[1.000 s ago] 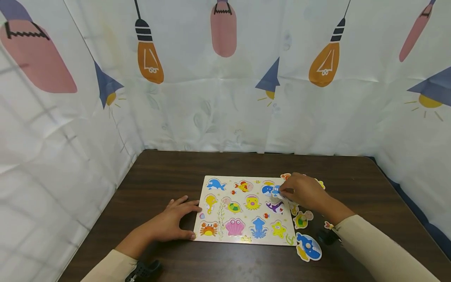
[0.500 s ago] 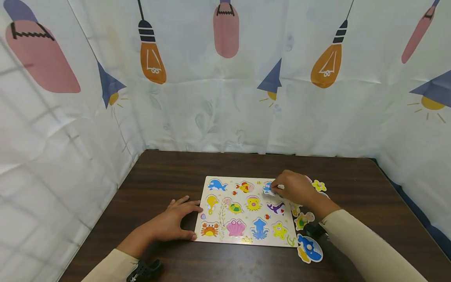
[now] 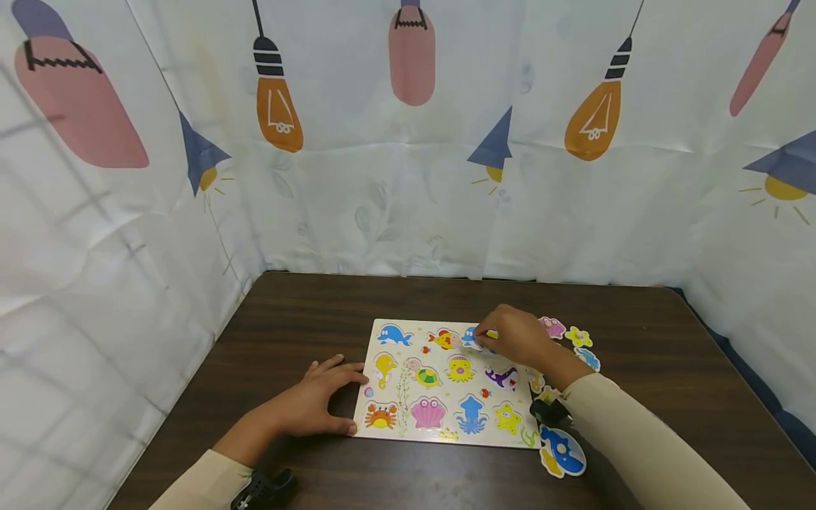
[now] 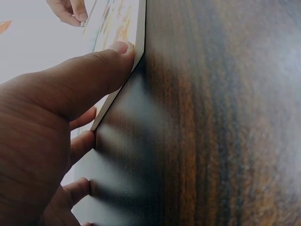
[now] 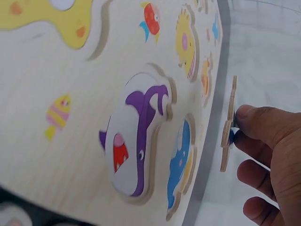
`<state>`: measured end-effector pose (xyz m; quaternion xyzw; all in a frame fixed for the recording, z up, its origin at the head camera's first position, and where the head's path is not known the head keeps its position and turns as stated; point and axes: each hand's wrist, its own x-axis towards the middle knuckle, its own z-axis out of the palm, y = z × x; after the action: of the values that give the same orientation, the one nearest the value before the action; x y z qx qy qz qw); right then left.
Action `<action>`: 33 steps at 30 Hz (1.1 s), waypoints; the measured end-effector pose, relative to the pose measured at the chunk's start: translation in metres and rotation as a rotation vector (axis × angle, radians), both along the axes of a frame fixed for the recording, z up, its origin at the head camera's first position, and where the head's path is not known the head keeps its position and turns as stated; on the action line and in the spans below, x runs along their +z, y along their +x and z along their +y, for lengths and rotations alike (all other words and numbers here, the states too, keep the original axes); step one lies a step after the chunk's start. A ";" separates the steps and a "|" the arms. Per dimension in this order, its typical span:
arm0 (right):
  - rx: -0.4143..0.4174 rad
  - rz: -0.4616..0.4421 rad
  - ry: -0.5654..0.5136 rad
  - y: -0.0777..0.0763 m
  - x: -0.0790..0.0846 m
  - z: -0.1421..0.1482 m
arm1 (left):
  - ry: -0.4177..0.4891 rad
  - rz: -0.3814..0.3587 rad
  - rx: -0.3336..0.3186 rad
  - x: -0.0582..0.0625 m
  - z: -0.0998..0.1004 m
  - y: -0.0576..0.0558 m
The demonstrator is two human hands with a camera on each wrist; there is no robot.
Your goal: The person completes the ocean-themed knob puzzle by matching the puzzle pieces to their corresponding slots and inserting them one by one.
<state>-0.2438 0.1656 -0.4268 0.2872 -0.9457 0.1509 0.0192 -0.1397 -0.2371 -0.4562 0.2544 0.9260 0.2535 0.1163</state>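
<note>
A flat, blue-printed, wooden-looking piece (image 3: pixel 469 336) is pinched by the right hand (image 3: pixel 520 335) over the top row of a pale rectangular puzzle board (image 3: pixel 487 436), touched by the spread left hand (image 3: pixel 314 398). Fitting seems underway; alignment by outline, then lowering, is called for.

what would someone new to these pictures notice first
Probably the two orange light bulbs printed on the white curtain behind the dark table. Then the sea-animal puzzle board lying on that table, with the right hand pinching a blue puzzle piece above its far row.
</note>
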 end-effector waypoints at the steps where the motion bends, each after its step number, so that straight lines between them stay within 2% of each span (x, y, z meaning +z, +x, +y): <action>1: -0.004 -0.006 0.001 0.000 0.000 -0.002 | 0.000 -0.001 0.000 0.000 0.000 0.000; 10: 0.008 0.008 -0.014 -0.004 0.000 -0.018 | -0.002 -0.004 0.002 0.002 0.002 0.001; 33: -0.010 -0.043 0.008 -0.013 -0.004 -0.053 | -0.006 -0.003 0.006 0.003 0.003 0.001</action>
<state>-0.2566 0.1131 -0.4311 0.2793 -0.9479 0.1530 -0.0015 -0.1383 -0.2344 -0.4529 0.2508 0.9274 0.2514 0.1178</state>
